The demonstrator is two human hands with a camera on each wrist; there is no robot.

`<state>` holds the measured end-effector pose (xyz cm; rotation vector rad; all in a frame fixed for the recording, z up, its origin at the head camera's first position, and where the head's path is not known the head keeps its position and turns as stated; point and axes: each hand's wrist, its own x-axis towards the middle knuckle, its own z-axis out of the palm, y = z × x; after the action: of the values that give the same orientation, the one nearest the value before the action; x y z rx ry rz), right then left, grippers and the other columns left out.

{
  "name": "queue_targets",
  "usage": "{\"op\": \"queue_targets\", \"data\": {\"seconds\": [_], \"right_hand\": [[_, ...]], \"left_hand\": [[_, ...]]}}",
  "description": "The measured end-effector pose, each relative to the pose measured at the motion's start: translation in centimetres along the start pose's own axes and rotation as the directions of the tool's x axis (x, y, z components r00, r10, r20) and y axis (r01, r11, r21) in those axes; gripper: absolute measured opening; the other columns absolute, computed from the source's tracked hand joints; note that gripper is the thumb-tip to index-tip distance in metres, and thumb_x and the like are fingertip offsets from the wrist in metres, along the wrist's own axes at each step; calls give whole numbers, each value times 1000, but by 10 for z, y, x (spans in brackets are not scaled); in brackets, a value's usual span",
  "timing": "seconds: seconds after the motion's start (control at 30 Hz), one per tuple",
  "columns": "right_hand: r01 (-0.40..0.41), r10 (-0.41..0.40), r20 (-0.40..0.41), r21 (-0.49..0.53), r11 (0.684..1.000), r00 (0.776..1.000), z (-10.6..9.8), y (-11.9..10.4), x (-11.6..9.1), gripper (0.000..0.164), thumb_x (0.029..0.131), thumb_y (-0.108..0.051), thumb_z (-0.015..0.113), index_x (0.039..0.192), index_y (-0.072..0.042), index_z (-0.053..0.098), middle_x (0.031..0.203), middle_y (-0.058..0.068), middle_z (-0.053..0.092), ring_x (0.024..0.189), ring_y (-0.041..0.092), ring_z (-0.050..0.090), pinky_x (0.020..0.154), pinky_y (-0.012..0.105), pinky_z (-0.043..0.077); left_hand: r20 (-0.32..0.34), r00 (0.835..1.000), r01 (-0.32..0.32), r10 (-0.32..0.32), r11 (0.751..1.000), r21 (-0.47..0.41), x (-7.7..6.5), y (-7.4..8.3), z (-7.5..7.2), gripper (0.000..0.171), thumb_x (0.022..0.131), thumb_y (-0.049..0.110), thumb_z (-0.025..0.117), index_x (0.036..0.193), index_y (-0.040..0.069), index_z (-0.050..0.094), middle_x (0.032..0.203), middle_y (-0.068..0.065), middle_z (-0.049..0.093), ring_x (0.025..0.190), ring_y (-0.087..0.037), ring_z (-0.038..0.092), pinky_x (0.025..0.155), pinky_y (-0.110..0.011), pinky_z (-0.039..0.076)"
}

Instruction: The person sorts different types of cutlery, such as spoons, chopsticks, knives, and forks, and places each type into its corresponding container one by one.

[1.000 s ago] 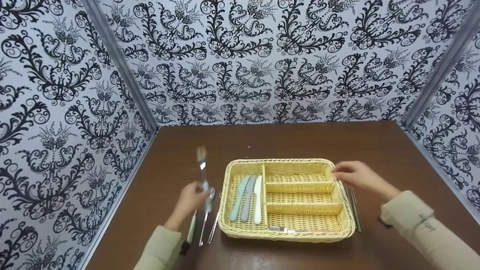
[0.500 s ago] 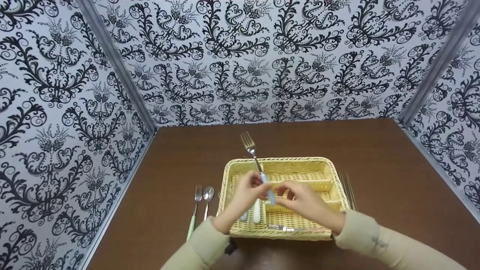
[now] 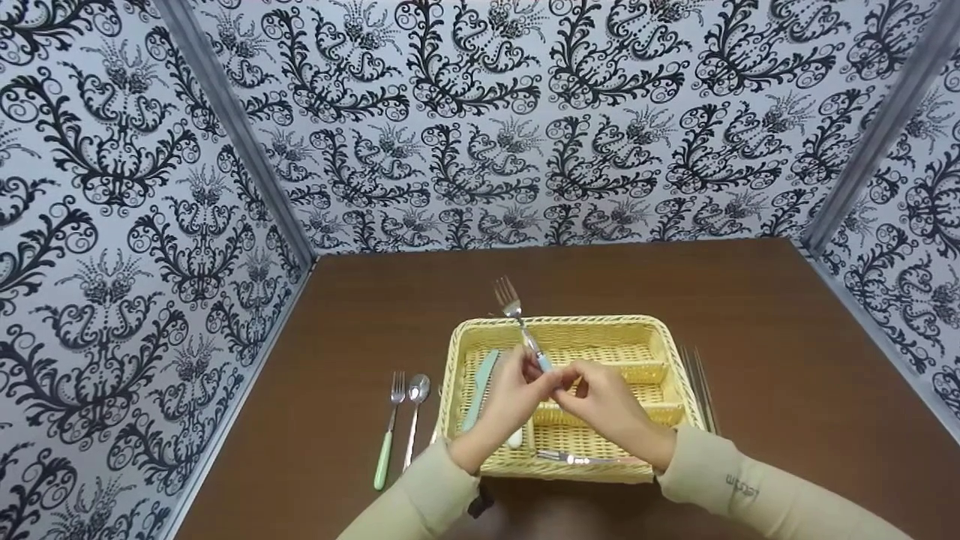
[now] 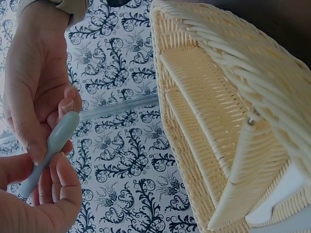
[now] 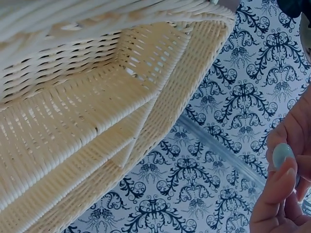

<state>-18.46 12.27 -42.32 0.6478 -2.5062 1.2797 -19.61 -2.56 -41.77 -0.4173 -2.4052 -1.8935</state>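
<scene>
Over the wicker basket point(image 3: 559, 321), my left hand point(image 3: 514, 394) holds a fork point(image 3: 511, 307) by its pale blue handle, tines tilted up and away. The thumb and fingers of my right hand point(image 3: 604, 399) pinch the same handle near its end, against the left fingertips. In the left wrist view the rounded handle end point(image 4: 64, 130) sticks out between both hands. The basket's left compartment bears a teal knife point(image 3: 480, 386) and a white knife point(image 3: 514, 438), partly hidden by my left hand. A pink-handled utensil point(image 3: 574, 458) lies in the front compartment.
Left of the basket, a green-handled fork point(image 3: 385, 454) and a spoon point(image 3: 418, 388) lie on the brown table point(image 3: 337, 315). Thin metal sticks point(image 3: 701, 386) lie along its right side. Patterned walls point(image 3: 480, 150) enclose the table.
My left hand has carried the fork rightward from beside the basket to above it. My right hand has come in from the basket's right rim and now pinches the fork's handle.
</scene>
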Motion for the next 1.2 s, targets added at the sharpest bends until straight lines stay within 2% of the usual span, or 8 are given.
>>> {"op": "queue_targets", "data": {"seconds": [0.23,0.33,0.47,0.6,0.73,0.93,1.13,1.2], "right_hand": [[-28,31,153,-24,999,988,-13,17,7,3,73,-3,64,76,-5,63,68,0,59,56,2,46,48,18,42],[-21,41,237,-85,996,971,-24,36,9,2,76,-4,64,74,-5,62,65,-1,58,53,3,44,45,18,41],[64,26,361,-236,970,932,-40,63,4,8,72,-3,63,66,-6,61,59,-3,55,50,3,39,44,19,37],[175,43,498,-382,907,866,-53,79,-9,25,63,3,59,50,-13,44,48,-11,34,46,2,24,40,18,25],[199,145,551,-516,833,822,-57,86,-22,40,60,9,55,51,-17,27,51,-9,18,47,7,15,43,22,16],[307,168,567,-645,700,807,-44,91,-29,26,67,13,59,56,-8,49,55,4,50,48,14,42,46,30,41],[484,117,627,-694,533,771,-31,92,-30,21,71,6,66,58,-7,55,58,6,54,51,16,50,47,29,44],[497,136,634,-704,507,761,-27,93,-30,21,72,5,66,59,-8,55,57,6,55,51,15,50,47,28,44]], "left_hand": [[145,981,134,-132,991,-8,-2,-8,-7,35,78,18,71,98,-1,50,80,-7,59,65,-9,55,62,-26,53],[170,969,169,-180,983,77,0,-20,-28,40,78,12,71,106,-5,49,83,-13,62,68,-16,60,64,-29,53],[73,984,143,-164,962,231,-1,-48,-72,36,77,1,66,106,-11,48,81,-21,64,68,-27,63,60,-29,52],[-64,983,185,-173,926,328,-7,-75,-113,35,75,0,64,104,-12,49,81,-22,63,71,-29,62,60,-32,52],[-154,954,295,-256,891,347,-15,-94,-139,42,73,3,66,109,-11,49,80,-16,64,62,-16,57,53,-26,47],[-189,932,360,-309,851,383,-22,-111,-154,39,78,3,65,110,-13,49,78,-13,59,54,-15,56,48,-23,46],[-192,930,364,-312,850,380,-27,-120,-157,35,80,4,64,108,-13,51,78,-13,58,61,-19,58,53,-26,50],[-194,934,353,-299,852,387,-28,-122,-158,34,80,4,64,107,-14,52,77,-13,58,59,-15,55,53,-25,49]]}}
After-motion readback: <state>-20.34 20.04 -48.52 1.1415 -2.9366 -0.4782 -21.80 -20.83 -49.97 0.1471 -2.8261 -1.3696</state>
